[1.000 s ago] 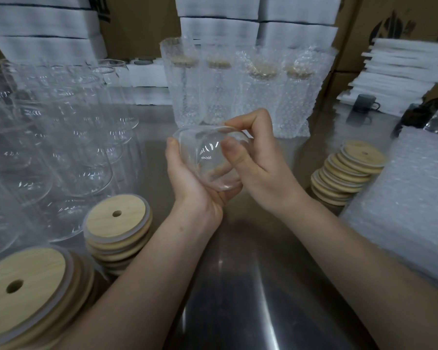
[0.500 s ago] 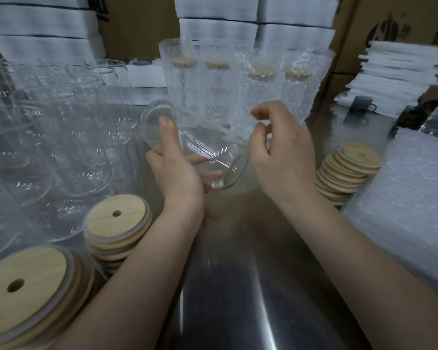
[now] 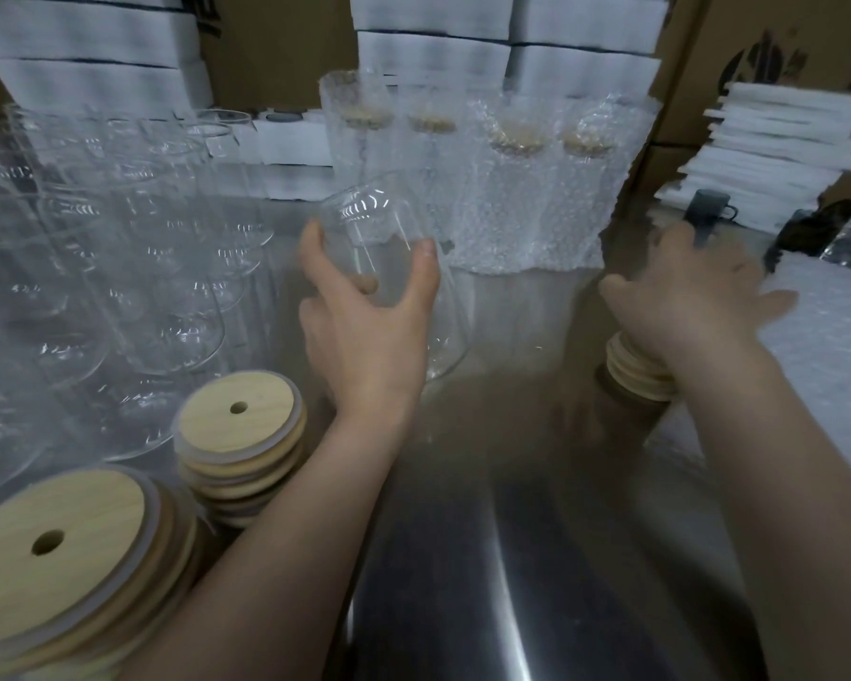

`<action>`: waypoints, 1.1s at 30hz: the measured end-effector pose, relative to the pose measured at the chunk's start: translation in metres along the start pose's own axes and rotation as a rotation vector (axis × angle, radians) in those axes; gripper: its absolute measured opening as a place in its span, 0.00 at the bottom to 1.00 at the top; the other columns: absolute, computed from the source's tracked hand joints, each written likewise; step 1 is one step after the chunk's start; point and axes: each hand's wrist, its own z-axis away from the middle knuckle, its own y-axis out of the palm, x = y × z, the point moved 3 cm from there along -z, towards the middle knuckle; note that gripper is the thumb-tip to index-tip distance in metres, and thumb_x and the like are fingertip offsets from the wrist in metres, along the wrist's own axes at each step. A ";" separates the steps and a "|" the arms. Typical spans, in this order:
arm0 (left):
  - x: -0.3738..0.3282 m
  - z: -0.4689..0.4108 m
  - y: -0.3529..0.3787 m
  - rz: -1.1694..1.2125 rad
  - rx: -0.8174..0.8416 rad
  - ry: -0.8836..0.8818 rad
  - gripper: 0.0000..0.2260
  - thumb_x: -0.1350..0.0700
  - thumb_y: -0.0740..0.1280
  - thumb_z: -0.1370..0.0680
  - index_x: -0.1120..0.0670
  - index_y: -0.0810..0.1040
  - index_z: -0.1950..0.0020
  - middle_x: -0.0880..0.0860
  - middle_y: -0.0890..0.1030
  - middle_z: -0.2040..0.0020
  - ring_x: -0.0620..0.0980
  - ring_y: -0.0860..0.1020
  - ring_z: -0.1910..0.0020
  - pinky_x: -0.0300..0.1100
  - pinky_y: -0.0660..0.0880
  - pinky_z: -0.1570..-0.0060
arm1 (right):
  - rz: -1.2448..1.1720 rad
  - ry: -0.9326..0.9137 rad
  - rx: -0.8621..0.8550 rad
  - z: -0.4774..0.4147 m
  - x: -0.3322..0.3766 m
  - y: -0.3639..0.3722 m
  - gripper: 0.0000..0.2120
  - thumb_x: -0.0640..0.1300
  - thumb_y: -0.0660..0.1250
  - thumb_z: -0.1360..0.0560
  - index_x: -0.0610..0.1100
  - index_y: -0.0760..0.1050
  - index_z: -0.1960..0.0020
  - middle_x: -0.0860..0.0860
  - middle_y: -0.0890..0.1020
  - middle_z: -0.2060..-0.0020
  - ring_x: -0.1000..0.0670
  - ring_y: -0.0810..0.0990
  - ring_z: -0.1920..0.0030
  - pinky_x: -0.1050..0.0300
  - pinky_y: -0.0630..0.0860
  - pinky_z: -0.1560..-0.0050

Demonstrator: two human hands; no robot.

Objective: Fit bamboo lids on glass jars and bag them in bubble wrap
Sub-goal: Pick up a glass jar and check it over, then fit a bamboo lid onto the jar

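The clear glass jar (image 3: 364, 223) stands just left of centre, leaning a little. It has no lid, and the left hand (image 3: 364, 336) grips it from the near side, thumb on one flank and fingers curled round the other. Whether its lower end touches the surface cannot be told.

At three o'clock from the jar, well apart, the right hand (image 3: 698, 297) hovers blurred with fingers spread wide, holding nothing. It is directly over a small stack of bamboo lids (image 3: 630, 371).

At twelve to one o'clock, four bagged jars (image 3: 512, 189) stand in a row, each with a bamboo lid dimly visible through the bubble wrap. From nine to eleven o'clock is a crowd of bare jars (image 3: 119, 267). At seven o'clock sit two more lid stacks (image 3: 237, 425), the nearer one (image 3: 55, 548) large in the corner; each top lid has a round hole.

All of this rests on a brushed steel table (image 3: 487, 557) with a bright streak of reflected light. A pile of bubble wrap (image 3: 836, 366) covers its four o'clock edge.

Further back at two o'clock are a dark mug (image 3: 707, 211) and a stack of white sheets (image 3: 777, 154). White foam blocks (image 3: 433, 51) and brown cartons (image 3: 797, 36) line the rear.
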 end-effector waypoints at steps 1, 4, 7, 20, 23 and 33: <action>-0.001 0.001 0.000 -0.016 0.003 0.025 0.41 0.29 0.63 0.33 0.42 0.55 0.25 0.43 0.75 0.56 0.55 0.76 0.45 0.57 0.73 0.40 | 0.010 0.020 0.035 -0.002 -0.001 0.001 0.30 0.58 0.61 0.22 0.45 0.60 0.26 0.36 0.61 0.27 0.34 0.58 0.26 0.30 0.46 0.27; -0.002 0.002 -0.002 -0.035 0.014 0.082 0.39 0.32 0.67 0.30 0.40 0.55 0.24 0.39 0.70 0.52 0.53 0.72 0.41 0.57 0.70 0.37 | 0.062 0.018 0.092 -0.004 -0.002 0.004 0.29 0.59 0.61 0.22 0.45 0.61 0.27 0.38 0.63 0.28 0.33 0.61 0.27 0.33 0.48 0.27; -0.002 0.003 -0.001 -0.052 0.019 0.100 0.39 0.33 0.68 0.30 0.40 0.55 0.24 0.46 0.73 0.47 0.52 0.70 0.41 0.56 0.70 0.37 | 0.078 -0.019 0.076 -0.004 -0.002 0.005 0.24 0.54 0.63 0.22 0.43 0.65 0.32 0.36 0.65 0.32 0.33 0.62 0.30 0.40 0.56 0.30; 0.002 0.001 0.000 -0.122 -0.008 0.172 0.40 0.36 0.70 0.30 0.40 0.54 0.23 0.51 0.77 0.37 0.53 0.68 0.39 0.55 0.68 0.37 | -0.028 -0.072 0.066 0.002 0.006 0.002 0.21 0.37 0.63 0.22 0.43 0.69 0.29 0.38 0.67 0.31 0.34 0.65 0.31 0.41 0.61 0.28; 0.002 0.001 -0.001 -0.143 -0.029 0.190 0.40 0.36 0.70 0.29 0.40 0.54 0.23 0.50 0.76 0.37 0.55 0.68 0.39 0.56 0.69 0.38 | -0.239 -0.211 -0.058 0.004 0.009 -0.002 0.18 0.39 0.66 0.24 0.40 0.75 0.34 0.40 0.76 0.36 0.38 0.73 0.37 0.46 0.71 0.37; 0.004 -0.002 -0.001 -0.161 -0.060 0.219 0.40 0.41 0.70 0.26 0.47 0.53 0.21 0.51 0.70 0.28 0.56 0.69 0.34 0.42 0.57 0.37 | -1.497 0.037 0.421 0.028 0.040 0.016 0.12 0.48 0.73 0.27 0.42 0.83 0.48 0.45 0.85 0.53 0.51 0.82 0.55 0.57 0.77 0.61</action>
